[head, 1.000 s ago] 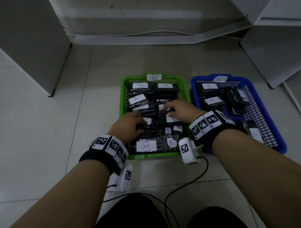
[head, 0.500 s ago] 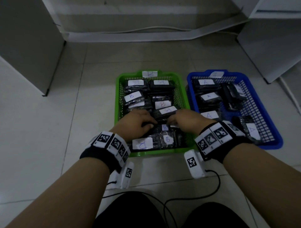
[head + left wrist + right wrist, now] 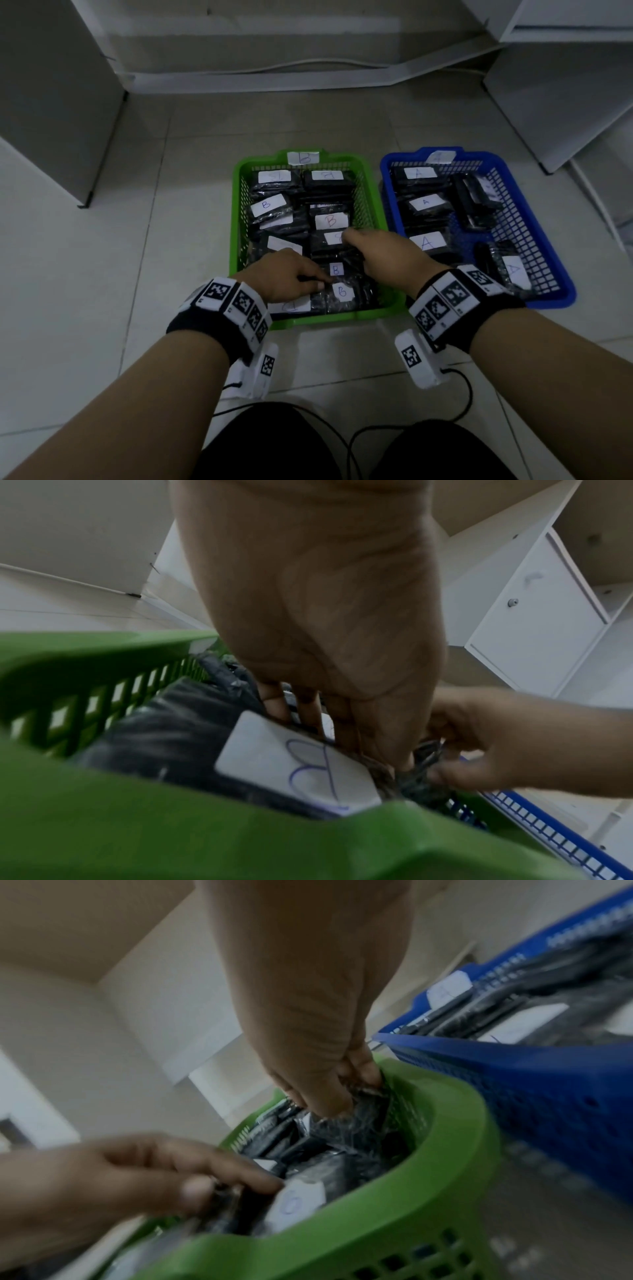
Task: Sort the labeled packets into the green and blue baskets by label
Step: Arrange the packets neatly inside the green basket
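The green basket [image 3: 236,212] holds several black packets with white B labels; the blue basket [image 3: 534,219] to its right holds packets labelled A [image 3: 426,242]. Both hands are inside the green basket, near its front. My left hand [image 3: 317,282] pinches a black packet next to a B-labelled packet [image 3: 342,291], whose label [image 3: 294,767] fills the left wrist view. My right hand [image 3: 356,246] curls its fingers [image 3: 342,1096] round crinkled black packet plastic [image 3: 356,1123] near the basket's right wall. The gripped packets' labels are hidden.
White cabinets stand at the far left [image 3: 51,102] and far right [image 3: 565,102]. A cable [image 3: 274,65] runs along the back wall. Wrist-camera cables [image 3: 459,407] trail on the tiled floor by my knees. Paper tags sit on the far rims of both baskets [image 3: 303,158].
Both hands have drawn back toward the near end of the green basket, uncovering B labels in its middle. The right hand's fingers now dig in by the right wall.
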Available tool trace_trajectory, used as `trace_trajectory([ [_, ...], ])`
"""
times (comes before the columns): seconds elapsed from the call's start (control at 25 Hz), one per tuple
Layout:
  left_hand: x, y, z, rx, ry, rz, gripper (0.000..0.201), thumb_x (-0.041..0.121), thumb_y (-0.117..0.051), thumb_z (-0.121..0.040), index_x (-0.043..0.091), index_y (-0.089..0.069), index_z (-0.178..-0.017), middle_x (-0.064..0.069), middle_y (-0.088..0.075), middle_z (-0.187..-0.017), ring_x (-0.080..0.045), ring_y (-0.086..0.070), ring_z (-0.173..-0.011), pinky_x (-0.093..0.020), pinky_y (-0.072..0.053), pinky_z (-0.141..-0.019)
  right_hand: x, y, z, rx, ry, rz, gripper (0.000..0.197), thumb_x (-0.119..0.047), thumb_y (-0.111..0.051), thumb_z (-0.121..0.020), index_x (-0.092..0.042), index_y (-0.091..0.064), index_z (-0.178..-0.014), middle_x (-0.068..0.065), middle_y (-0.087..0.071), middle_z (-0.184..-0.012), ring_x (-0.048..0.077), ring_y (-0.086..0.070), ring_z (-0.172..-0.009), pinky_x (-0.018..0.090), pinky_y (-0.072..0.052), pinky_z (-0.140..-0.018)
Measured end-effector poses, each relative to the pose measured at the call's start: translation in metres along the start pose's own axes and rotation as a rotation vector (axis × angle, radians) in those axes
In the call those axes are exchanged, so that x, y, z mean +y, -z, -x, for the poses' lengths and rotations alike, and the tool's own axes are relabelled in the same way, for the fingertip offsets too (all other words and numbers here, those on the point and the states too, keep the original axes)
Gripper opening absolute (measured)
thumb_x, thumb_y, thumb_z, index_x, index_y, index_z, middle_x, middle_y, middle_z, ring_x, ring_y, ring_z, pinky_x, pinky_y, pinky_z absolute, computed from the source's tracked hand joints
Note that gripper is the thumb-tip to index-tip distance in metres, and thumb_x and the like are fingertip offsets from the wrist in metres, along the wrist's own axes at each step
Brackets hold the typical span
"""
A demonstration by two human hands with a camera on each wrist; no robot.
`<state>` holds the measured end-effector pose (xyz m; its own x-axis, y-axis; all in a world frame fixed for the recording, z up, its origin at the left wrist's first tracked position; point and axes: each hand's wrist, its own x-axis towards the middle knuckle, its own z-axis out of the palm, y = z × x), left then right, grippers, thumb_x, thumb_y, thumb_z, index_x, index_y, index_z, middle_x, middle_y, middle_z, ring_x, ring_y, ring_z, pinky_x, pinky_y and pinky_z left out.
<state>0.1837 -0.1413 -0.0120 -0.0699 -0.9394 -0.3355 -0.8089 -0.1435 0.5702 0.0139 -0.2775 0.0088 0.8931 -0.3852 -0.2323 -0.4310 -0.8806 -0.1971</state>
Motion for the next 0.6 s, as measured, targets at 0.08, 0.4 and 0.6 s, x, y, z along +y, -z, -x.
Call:
trace_trajectory([
  [0.08,0.0,-0.003,0.0,-0.002,0.023,0.006,0.028,0.039,-0.054,-0.092,0.041,-0.062,-0.119,0.013,-0.063,-0.124,-0.009,-0.058,-0.11,-0.032,-0.044,-0.101,0.002,0.0,0.006,0.1,-0.063,-0.167,0.033,0.003,-0.054,-0.077,-0.018,-0.052,-0.102,0.005,-0.055,-0.092,0.022,-0.05,-0.09,0.034,-0.046,-0.065],
  [0.4,-0.009,0.003,0.006,0.334,0.066,-0.144,0.025,0.034,-0.054,-0.086,0.027,-0.072,-0.102,0.004,-0.06,-0.107,-0.021,-0.048,-0.106,-0.04,-0.042,-0.095,-0.002,-0.017,0.005,0.089,-0.036,-0.229,0.017,-0.005,-0.065,-0.081,-0.012,-0.051,-0.089,0.0,-0.046,-0.098,0.02,-0.053,-0.082,0.034,-0.048,-0.068],
  [0.6,-0.023,0.0,0.012,0.354,0.228,-0.111,0.028,0.011,-0.063,-0.084,0.028,-0.07,-0.106,0.003,-0.056,-0.117,-0.027,-0.044,-0.114,-0.032,-0.033,-0.103,0.0,-0.018,0.005,0.171,-0.144,-0.423,0.012,-0.017,-0.072,-0.081,-0.011,-0.061,-0.079,-0.005,-0.047,-0.086,0.008,-0.049,-0.076,0.009,-0.032,-0.06],
])
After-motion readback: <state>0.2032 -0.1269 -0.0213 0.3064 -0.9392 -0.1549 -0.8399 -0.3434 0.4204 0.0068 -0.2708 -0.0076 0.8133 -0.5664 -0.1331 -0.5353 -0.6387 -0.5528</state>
